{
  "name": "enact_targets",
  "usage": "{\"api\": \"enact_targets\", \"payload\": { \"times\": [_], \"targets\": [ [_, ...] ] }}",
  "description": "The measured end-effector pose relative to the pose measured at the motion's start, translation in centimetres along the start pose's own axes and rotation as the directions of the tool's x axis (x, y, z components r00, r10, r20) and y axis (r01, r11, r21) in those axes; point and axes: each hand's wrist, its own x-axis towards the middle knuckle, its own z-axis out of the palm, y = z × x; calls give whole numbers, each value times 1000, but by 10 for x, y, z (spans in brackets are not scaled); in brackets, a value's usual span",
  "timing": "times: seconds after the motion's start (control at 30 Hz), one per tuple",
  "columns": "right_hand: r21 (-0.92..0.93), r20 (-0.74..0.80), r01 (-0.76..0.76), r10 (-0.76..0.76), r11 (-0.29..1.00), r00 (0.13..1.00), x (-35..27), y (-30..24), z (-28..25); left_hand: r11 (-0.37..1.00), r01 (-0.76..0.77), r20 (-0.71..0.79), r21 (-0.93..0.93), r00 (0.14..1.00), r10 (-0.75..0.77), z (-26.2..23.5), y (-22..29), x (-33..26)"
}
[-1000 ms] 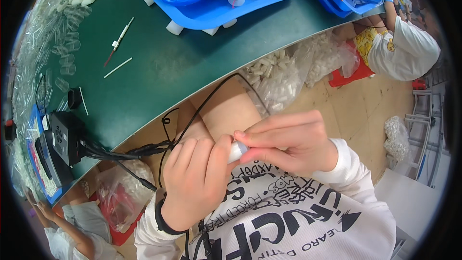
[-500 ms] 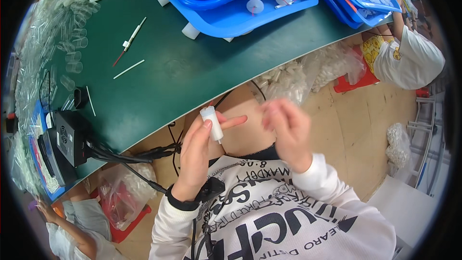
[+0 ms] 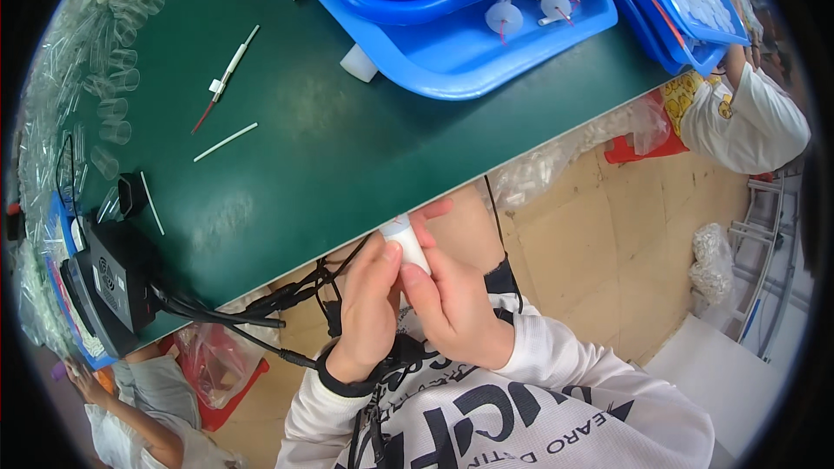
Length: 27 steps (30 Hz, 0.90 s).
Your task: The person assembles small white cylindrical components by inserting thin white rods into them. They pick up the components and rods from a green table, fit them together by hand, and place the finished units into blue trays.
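Note:
A white plastic cylinder (image 3: 412, 252) with a translucent end is held just off the table's near edge, over my lap. My left hand (image 3: 368, 300) grips it from the left, thumb lying along its side. From the right, my right hand (image 3: 453, 302) closes round its lower end, with the thumb pressed on it and some fingers behind. The cylinder's lower end is hidden by my right hand. On the green table (image 3: 304, 169) lie a thin white rod (image 3: 226, 142) and a slim white stick with a red tip (image 3: 227, 78).
Blue trays (image 3: 469, 78) are stacked at the table's far side, one holding round white pieces (image 3: 504, 17). Clear plastic cups (image 3: 113, 108) line the left, near a black box (image 3: 122, 265) with cables. Co-workers sit at left and right; a bagged white bundle (image 3: 712, 265) lies on the floor.
My right hand, which was apart and blurred on the right, has come in and taken hold of the cylinder's lower end. The whole view has shifted slightly.

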Motion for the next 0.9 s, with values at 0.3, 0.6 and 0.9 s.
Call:
{"api": "enact_targets", "payload": {
  "times": [0.3, 0.6, 0.9],
  "targets": [
    [-488, 254, 277, -168, 828, 952, 23, -24, -39, 975, -96, 140, -200, 982, 125, 4, -16, 12],
    [-484, 334, 210, -42, 849, 941, 30, -42, -46, 938, -72, 207, -340, 967, 150, 1, -23, 15],
    [-211, 198, 98, -56, 973, 979, 19, -21, -25, 980, -58, 69, -191, 995, 73, -1, -10, 6]
  ]
}}
